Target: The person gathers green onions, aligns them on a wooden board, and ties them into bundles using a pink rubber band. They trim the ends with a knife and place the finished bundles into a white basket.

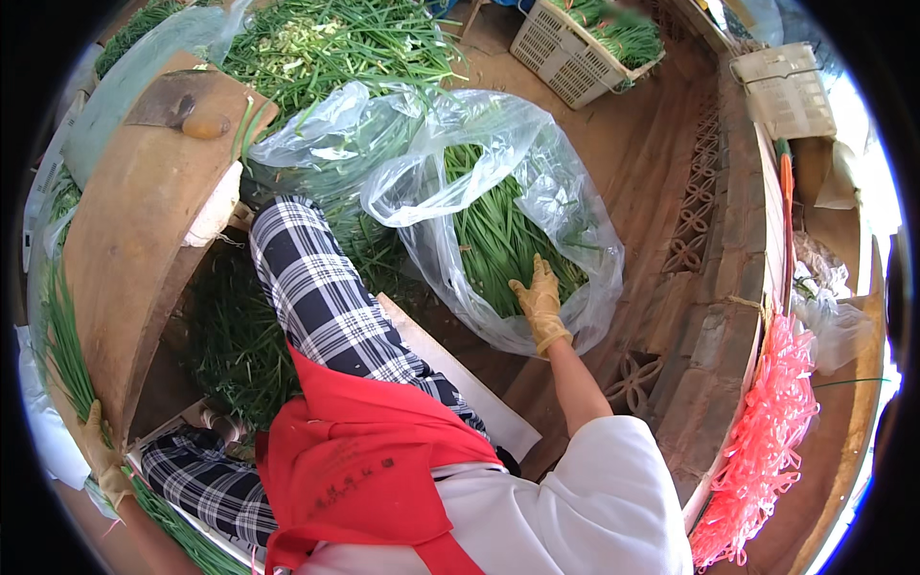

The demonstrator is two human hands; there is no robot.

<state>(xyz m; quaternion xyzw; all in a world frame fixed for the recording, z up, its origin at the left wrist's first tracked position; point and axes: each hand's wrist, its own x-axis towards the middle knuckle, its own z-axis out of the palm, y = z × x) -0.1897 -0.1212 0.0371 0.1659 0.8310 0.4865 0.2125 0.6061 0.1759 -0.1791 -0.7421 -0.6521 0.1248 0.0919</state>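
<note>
My right hand [540,302], in a yellowish rubber glove, reaches over the near rim of a clear plastic bag [607,266]. Its fingers are apart and touch the long green garlic chives [496,237] inside. At the far left my left hand [104,453], gloved alike, is closed around a bunch of garlic chives [66,338] beside a wooden board [144,208]. The leaves of that bunch point away from me. More chives [180,532] lie below that hand, beside my leg.
A broad-bladed knife with a wooden handle [206,126] lies on the board. Heaped chives [345,50] stand beyond. A plastic crate [560,54] holds bundled greens. Along the right runs a brick ledge [711,345], with pink plastic ties [765,431] hanging beside it.
</note>
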